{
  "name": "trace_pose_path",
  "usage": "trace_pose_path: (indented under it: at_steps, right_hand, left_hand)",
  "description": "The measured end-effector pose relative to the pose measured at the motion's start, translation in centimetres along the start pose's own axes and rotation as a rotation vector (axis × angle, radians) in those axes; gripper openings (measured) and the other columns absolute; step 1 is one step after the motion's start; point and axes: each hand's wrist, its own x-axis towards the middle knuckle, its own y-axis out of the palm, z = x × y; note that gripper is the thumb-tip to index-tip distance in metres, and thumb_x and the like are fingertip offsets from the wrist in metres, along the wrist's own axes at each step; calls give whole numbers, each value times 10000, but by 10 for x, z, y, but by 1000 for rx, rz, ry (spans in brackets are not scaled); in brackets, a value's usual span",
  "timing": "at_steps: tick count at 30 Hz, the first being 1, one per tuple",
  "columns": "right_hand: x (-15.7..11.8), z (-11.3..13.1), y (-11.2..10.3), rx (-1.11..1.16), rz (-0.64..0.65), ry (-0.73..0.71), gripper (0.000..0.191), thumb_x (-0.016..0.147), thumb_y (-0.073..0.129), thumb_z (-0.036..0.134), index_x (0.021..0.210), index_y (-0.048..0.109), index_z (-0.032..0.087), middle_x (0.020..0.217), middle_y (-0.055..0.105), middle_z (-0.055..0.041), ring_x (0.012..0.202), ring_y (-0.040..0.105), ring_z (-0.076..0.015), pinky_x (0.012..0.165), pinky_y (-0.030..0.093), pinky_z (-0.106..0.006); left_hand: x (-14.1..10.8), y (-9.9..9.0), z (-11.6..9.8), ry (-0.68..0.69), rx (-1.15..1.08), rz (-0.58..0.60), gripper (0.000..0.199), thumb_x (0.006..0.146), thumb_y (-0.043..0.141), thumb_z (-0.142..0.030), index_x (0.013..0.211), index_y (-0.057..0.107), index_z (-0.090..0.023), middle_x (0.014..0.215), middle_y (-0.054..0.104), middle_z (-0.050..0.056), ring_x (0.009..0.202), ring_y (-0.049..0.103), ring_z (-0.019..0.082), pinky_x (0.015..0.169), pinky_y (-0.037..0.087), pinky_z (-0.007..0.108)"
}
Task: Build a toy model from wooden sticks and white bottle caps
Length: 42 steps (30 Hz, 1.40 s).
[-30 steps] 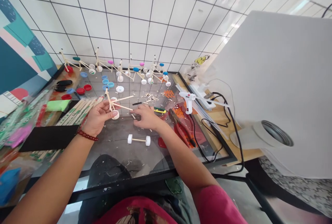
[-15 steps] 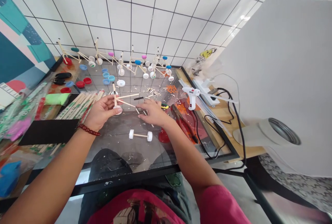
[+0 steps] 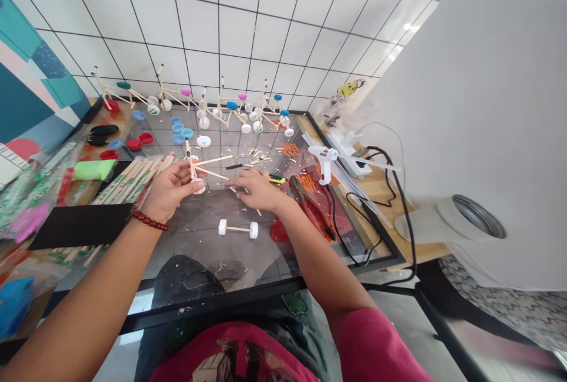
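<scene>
while the left hand [image 3: 170, 190] grips a wooden-stick frame [image 3: 195, 165] near its base, a white cap wheel [image 3: 199, 188] at the frame's foot, the right hand [image 3: 254, 190] spreads open over the glass tabletop [image 3: 190, 240], holding nothing, beside small stick offcuts [image 3: 233, 189]. a wheel-and-axle piece [image 3: 236, 229] lies just below the hands — a white glue gun [image 3: 325, 160] stands farther right — and a row of stick models [image 3: 221, 107] stretches beyond.
</scene>
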Motion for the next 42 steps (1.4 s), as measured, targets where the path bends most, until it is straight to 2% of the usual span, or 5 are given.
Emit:
trace_pose_path:
  at_steps: [7,13,26,33,42]
  right_hand:
    - [4,-3,6,81,-83,36,355,941,649,145,1254,782,250,1148,748,-86,1189,589,-291,990,349,-430]
    - [4,-3,8,88,-129,82,370,916,744,221,1285,762,243,1146,764,-79,1181,615,-299,997,351,-442]
    - [4,-2,9,67,-158,55,233,962,759,293,1186,795,243,1096,785,-77,1168,639,-296,969,324,-423]
    - [4,-1,7,59,-138,66,300,959,781,318,1247,784,233,1131,790,-76,1198,649,-299,995,363,-437]
    - [3,1,5,74,-139,69,260,955,775,309,1205,802,243,1124,803,-87,1183,653,-317,959,366,-431]
  left_hand:
    - [-3,0,-3,-22,51,72,730,456,1055,-347,1088,730,-179,1032,817,97,1044,764,276,780,626,316]
    - [-4,0,1,-23,112,109,790,451,1067,-415,1120,722,-176,1115,820,121,1150,751,319,945,623,408]
    - [-2,1,5,-14,142,124,823,441,1066,-459,1125,707,-176,1179,820,148,1215,740,362,1092,576,529]
    - [-3,3,3,-12,169,135,807,428,1068,-461,1100,718,-183,1219,816,157,1248,731,378,1120,565,551]
    - [-5,3,3,-13,196,152,849,458,1059,-487,1160,700,-171,1276,799,184,1297,709,388,1139,558,554]
